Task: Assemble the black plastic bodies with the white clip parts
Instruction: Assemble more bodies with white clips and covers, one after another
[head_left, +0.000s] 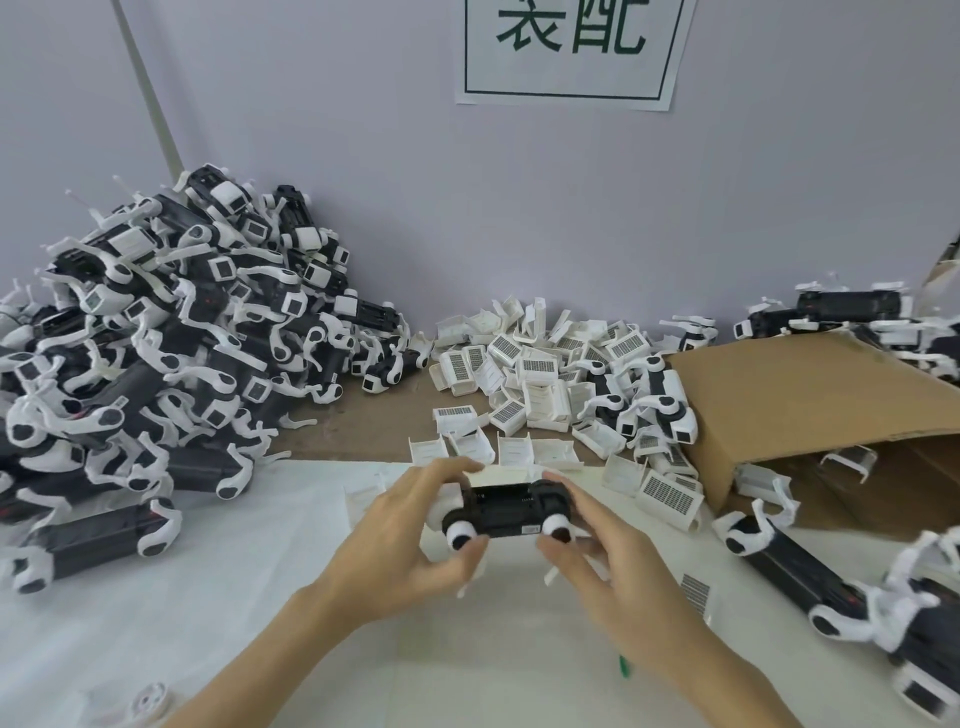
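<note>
Your cardboard box lies on its side at the right of the worktop, its open mouth toward you. Inside the mouth you can see a few white clip parts; what lies deeper is in shadow and cannot be told. More black-and-white pieces rest on top of the box and behind it, against the wall.

Just left of the box, a loose heap of white clip parts spreads over the brown part of the worktop, some showing dark grilles. Far left, a tall pile of assembled units leans against the wall. A paper sign with green characters hangs above.

You hold one black plastic body level in front of you, above the white sheet covering the near worktop. Your left hand grips its left end, fingers curled over the top and thumb underneath by the white round end. Your right hand grips the right end the same way, thumb near the other white round end, fingers wrapped behind. Both forearms reach in from the lower edge, converging on the body.
</note>
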